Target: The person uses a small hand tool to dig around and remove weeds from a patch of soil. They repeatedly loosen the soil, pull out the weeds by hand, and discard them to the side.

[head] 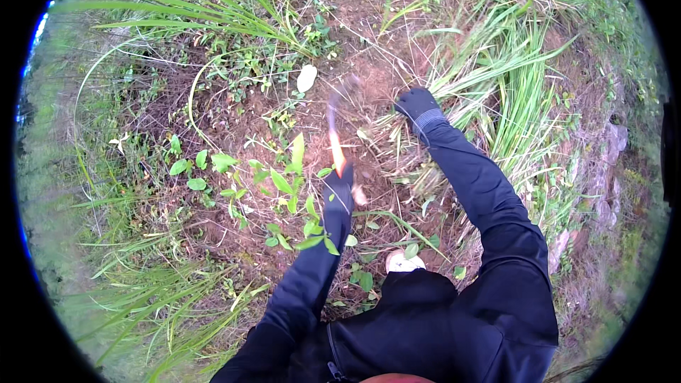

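My left hand point(340, 178), in a dark glove, is closed on the bright orange handle point(336, 150) of a tool that looks like a sickle. Its thin blade point(333, 109) points away from me and is blurred. Leafy green stems point(290, 186) partly cover that hand and forearm. To the right, my gloved right hand point(417, 103) is curled into a fist low over the soil. Long grass stems point(463, 82) fan out from beside this fist, which appears closed around them; the fingers' undersides are hidden.
Long green grass point(524, 90) lies in a heap on the right. Grass tufts point(255, 10) rise at upper left, and more grass point(165, 298) grows at lower left. A pale oval object point(307, 78) rests on the reddish soil point(372, 74). A light-coloured shoe tip point(404, 261) shows below me.
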`<state>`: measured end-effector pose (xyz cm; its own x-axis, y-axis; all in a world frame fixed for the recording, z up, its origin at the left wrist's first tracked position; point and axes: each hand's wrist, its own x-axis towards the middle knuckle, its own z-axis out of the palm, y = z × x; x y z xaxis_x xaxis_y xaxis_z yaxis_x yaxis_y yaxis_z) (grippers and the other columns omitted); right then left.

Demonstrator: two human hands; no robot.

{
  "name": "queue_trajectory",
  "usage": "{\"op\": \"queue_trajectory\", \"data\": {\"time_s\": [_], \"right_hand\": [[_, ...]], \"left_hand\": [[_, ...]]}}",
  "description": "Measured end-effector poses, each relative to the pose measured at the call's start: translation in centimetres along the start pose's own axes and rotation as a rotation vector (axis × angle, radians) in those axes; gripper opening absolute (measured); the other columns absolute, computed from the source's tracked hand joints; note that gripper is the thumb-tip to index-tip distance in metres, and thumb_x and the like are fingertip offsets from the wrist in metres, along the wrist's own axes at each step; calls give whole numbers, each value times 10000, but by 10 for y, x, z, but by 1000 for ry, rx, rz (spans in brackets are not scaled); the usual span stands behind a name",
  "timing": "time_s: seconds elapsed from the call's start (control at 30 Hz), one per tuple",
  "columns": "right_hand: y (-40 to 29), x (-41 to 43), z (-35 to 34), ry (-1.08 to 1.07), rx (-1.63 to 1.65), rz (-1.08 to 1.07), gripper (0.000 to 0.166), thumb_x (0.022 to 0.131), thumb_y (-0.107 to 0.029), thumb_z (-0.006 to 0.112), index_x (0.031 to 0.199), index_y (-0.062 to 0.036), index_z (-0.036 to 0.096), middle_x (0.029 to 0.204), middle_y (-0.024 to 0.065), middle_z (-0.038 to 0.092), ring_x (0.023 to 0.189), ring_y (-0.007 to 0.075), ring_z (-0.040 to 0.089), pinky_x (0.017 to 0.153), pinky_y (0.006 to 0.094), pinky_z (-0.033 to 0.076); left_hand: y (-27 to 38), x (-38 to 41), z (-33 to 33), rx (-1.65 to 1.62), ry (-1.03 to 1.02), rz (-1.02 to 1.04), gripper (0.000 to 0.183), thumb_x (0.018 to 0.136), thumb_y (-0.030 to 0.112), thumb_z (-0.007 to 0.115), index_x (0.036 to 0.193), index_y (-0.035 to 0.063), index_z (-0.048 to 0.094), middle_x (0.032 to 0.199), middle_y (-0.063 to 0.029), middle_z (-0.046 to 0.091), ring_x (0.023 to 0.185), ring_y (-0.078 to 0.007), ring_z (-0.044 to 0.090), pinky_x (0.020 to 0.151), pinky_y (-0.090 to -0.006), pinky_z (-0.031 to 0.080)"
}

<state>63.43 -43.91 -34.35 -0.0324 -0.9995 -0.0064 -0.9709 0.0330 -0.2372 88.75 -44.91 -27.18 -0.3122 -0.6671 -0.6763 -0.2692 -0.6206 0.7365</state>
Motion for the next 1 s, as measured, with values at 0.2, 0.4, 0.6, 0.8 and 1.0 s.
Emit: {"op": "queue_trajectory", "data": {"time_s": [0.2, 0.4, 0.6, 0.8, 1.0], "right_hand": [[4, 54, -24, 308, -133, -103, 337, 758, -136, 478, 1087, -210, 496, 851, 73, 580, 768, 251, 569, 723, 380, 434], [49, 114, -21, -185, -170, 543, 213, 799, -219, 484, 902, -136, 651, 859, 64, 644, 811, 248, 617, 695, 360, 482], [50, 26, 16, -231, -132, 289, 226, 786, -326, 502, 900, -197, 648, 925, 36, 629, 869, 232, 603, 720, 334, 476], [-13, -88, 40, -694, -91, -56, 232, 790, -298, 462, 913, -214, 640, 905, 33, 621, 847, 252, 594, 729, 352, 461], [12, -125, 40, -396, -40, 83, 185, 734, -178, 503, 853, -223, 638, 835, 59, 623, 774, 276, 598, 671, 359, 457]], "left_hand": [[33, 144, 47, 1049, 242, 275, 416, 796, 378, 501, 859, -31, 539, 711, -219, 581, 645, -346, 591, 577, -417, 459], [12, 70, 28, 1019, 85, 179, 401, 795, 397, 504, 921, 17, 526, 782, -212, 586, 743, -366, 585, 632, -447, 443], [-37, -4, 3, 979, 90, 107, 375, 773, 359, 567, 884, 2, 539, 709, -183, 588, 679, -286, 596, 601, -385, 456], [-2, -5, 9, 649, 5, 70, 194, 805, 226, 562, 803, 33, 539, 483, -52, 493, 356, -133, 478, 337, -269, 376], [32, -16, 29, 369, 1, 300, 162, 816, 196, 545, 857, 43, 508, 501, -44, 470, 352, -131, 467, 314, -266, 354]]}}
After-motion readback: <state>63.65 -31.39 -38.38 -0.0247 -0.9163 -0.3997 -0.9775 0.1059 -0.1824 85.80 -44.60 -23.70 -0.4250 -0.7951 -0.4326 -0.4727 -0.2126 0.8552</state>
